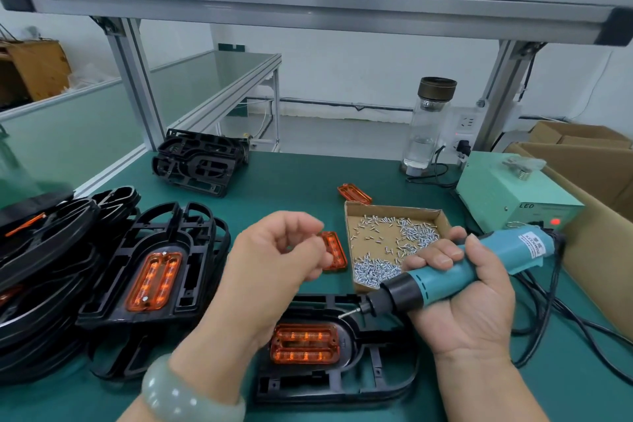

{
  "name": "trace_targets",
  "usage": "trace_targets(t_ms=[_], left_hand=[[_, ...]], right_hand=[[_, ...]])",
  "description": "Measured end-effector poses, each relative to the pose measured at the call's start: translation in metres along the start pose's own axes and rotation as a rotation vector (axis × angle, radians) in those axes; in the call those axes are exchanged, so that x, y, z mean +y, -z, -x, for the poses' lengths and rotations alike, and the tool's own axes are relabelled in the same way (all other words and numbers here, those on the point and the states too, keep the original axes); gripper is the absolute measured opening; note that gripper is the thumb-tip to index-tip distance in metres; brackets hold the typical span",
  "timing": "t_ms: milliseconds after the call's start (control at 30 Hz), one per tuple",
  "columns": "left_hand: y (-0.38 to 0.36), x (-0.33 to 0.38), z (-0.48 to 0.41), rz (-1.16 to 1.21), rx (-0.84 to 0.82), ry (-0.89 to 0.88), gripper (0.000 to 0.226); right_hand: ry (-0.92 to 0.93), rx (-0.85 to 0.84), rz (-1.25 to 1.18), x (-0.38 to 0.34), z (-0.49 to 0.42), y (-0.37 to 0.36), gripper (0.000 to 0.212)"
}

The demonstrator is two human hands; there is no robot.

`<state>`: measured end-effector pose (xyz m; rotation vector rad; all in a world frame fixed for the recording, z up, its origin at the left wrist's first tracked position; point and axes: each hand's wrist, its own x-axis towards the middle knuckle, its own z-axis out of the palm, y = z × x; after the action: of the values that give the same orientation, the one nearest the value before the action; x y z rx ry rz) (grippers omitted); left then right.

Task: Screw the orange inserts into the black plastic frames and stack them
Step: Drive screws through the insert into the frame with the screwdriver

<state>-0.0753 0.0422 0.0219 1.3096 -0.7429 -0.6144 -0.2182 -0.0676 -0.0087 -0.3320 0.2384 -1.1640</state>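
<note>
A black plastic frame (pixel 380 384) lies near the table's front edge with an orange insert (pixel 305 343) seated in it. My right hand (pixel 469 298) grips a teal electric screwdriver (pixel 455 272) whose bit points down-left at the frame's rim. My left hand (pixel 274 260) hovers above the frame with fingers curled; whether it pinches a screw I cannot tell. To the left, a stack of frames (pixel 191 233) carries a screwed orange insert (pixel 154 281) on top. Two loose orange inserts (pixel 337 250) (pixel 354 193) lie on the green mat.
A cardboard tray of several silver screws (pixel 394 243) sits right of centre. More black frames (pixel 198 161) are piled at the back left and at the far left (pixel 41 250). A green power box (pixel 513 188), a glass bottle (pixel 428 123), cables (pixel 565 315) and cardboard boxes (pixel 589 154) fill the right side.
</note>
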Motion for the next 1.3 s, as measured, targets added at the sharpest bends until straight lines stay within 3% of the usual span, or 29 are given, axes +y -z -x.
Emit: trace_targets(t_ms=[133, 267, 400, 633, 833, 1033, 1300], left_hand=[[0.013, -0.014, 0.02, 0.03, 0.014, 0.031, 0.029], [0.014, -0.024, 0.03, 0.033, 0.001, 0.104, 0.009], [0.011, -0.027, 0.032, -0.017, -0.036, 0.097, 0.028], [0.009, -0.026, 0.033, 0.211, -0.153, 0.295, 0.02], [0.009, -0.026, 0.034, 0.252, -0.166, 0.316, 0.02], [0.008, -0.025, 0.034, 0.199, -0.157, 0.28, 0.02], [0.009, -0.028, 0.034, 0.071, -0.111, 0.168, 0.02]], right_hand=[[0.025, 0.014, 0.015, 0.002, 0.002, -0.002, 0.005], [0.048, 0.058, -0.001, 0.003, 0.003, -0.005, 0.008], [0.051, 0.106, -0.05, 0.002, 0.002, -0.005, 0.011], [0.066, 0.125, -0.061, 0.004, 0.002, -0.005, 0.014], [0.047, 0.115, -0.061, 0.005, 0.004, -0.008, 0.041], [0.066, 0.129, -0.051, 0.008, 0.005, -0.007, 0.017], [0.084, 0.116, -0.034, 0.012, 0.006, -0.006, 0.012]])
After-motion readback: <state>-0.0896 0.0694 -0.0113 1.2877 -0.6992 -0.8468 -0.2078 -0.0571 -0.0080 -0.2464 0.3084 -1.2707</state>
